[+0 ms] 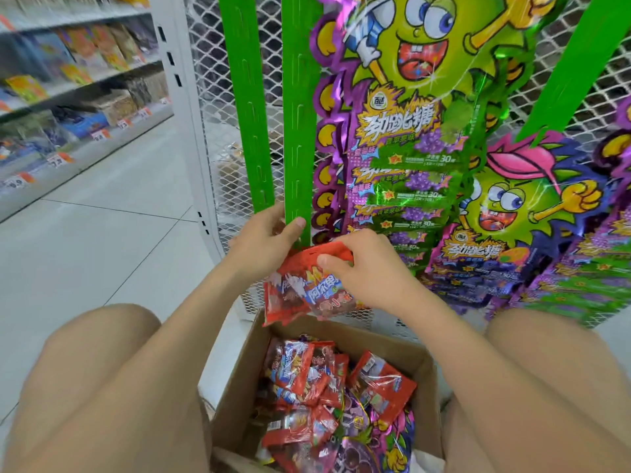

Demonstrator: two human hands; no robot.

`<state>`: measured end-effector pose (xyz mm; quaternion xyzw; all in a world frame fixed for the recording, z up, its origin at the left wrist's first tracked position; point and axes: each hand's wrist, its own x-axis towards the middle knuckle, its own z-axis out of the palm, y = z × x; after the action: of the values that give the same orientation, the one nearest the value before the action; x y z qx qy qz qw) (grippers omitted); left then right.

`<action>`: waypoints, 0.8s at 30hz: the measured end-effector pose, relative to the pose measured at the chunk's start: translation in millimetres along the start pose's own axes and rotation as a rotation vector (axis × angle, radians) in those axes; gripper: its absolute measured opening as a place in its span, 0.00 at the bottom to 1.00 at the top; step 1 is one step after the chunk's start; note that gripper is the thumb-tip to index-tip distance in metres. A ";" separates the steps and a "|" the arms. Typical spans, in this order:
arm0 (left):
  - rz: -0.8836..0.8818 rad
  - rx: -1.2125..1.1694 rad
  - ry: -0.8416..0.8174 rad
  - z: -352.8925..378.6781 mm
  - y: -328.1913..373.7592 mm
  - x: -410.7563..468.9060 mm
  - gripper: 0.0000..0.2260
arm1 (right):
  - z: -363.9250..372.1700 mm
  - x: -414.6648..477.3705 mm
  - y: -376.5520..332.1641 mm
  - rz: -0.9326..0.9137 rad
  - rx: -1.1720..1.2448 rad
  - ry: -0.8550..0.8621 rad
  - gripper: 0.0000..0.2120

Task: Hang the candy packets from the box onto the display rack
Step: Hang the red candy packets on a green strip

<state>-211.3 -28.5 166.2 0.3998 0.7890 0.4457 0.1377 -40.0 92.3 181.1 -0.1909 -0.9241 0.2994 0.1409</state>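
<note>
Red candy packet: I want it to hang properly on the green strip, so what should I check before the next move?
1. Right hand grips red packet at its top edge: ok.
2. Left hand pinches green strip at its lower end: ok.
3. Packet's hang hole meets a strip tab: cannot tell, fingers cover it.
4. Strip tabs above are bare: ok.
5. Box below holds more packets: ok.
</note>
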 end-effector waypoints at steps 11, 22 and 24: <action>0.002 -0.342 -0.076 -36.2 31.0 -32.2 0.16 | 9.2 5.1 -28.8 0.027 0.453 0.269 0.08; -0.110 -0.208 -0.144 -42.5 49.9 -41.9 0.23 | 21.9 0.9 -40.7 0.198 0.631 0.381 0.14; -0.116 -0.173 -0.148 -43.3 48.9 -40.7 0.24 | 23.8 0.6 -40.9 0.206 0.612 0.386 0.15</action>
<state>-185.1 -71.0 224.7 0.3720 0.7571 0.4727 0.2549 -60.4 50.1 187.4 -0.2847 -0.7243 0.5328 0.3322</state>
